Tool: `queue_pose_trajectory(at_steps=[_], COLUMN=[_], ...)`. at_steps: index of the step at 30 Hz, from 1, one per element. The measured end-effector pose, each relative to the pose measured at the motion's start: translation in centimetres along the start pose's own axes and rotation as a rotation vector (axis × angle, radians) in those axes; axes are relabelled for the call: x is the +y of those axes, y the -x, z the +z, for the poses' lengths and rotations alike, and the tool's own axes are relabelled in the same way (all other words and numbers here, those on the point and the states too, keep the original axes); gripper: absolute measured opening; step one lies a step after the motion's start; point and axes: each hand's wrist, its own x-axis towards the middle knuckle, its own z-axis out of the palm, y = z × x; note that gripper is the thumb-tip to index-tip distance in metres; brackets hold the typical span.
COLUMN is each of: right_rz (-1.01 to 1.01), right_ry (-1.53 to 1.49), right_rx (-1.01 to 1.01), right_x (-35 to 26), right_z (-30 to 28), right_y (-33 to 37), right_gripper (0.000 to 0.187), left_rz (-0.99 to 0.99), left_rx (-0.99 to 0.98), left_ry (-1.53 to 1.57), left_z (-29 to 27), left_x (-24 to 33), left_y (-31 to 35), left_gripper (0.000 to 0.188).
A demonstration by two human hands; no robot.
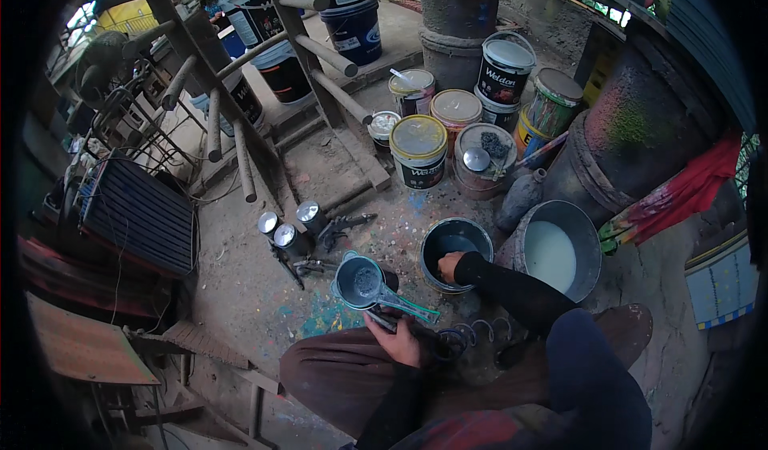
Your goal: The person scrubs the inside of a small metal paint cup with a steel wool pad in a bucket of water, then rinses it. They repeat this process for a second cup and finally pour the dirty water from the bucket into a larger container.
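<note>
My left hand (398,343) is closed around the dark handle of what looks like a spray gun (386,320), held above my lap. On top of it rests a blue-green strainer (362,280) with some frothy residue in its bowl; its handle slants toward the lower right. My right hand (450,266) reaches into a dark bucket (458,233) of dark liquid, with its fingers curled. Whatever those fingers grip is hidden. Just right of this bucket leans a larger grey bucket (588,246) holding a pale, milky liquid (550,258).
Several spray guns with silver-lidded cups (286,236) lie to the left. Paint pails (419,152) crowd the far side beside a dark bottle (524,198). A coiled hose (486,334) is by my lap. A wooden rack with pegs (240,130) stands far left; a ribbed panel (140,214) is nearer.
</note>
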Motion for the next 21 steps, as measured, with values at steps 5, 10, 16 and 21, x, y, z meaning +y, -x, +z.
queue_pose_trajectory(at_steps=[5, 10, 16, 21], right_rz=[0.034, 0.213, 0.213, 0.284], right_ry=[0.187, 0.332, 0.327, 0.252], right_rx=[-0.020, 0.177, 0.461, 0.356], right_x=[1.1, 2.3, 3.7, 2.7], right_z=[-0.7, -1.7, -0.5, -0.9], right_y=[3.3, 3.2, 0.0, 0.6], right_gripper=[0.019, 0.021, 0.021, 0.021], left_rz=[0.011, 0.025, -0.016, 0.022], left_rx=[-0.011, -0.034, 0.002, -0.028], left_ry=[-0.028, 0.020, 0.068, -0.021], left_z=[0.4, -0.1, 0.8, 0.7], left_x=[-0.1, -0.7, 0.0, 0.4], left_y=[0.1, -0.1, 0.3, 0.2], left_gripper=[0.082, 0.080, 0.077, 0.076])
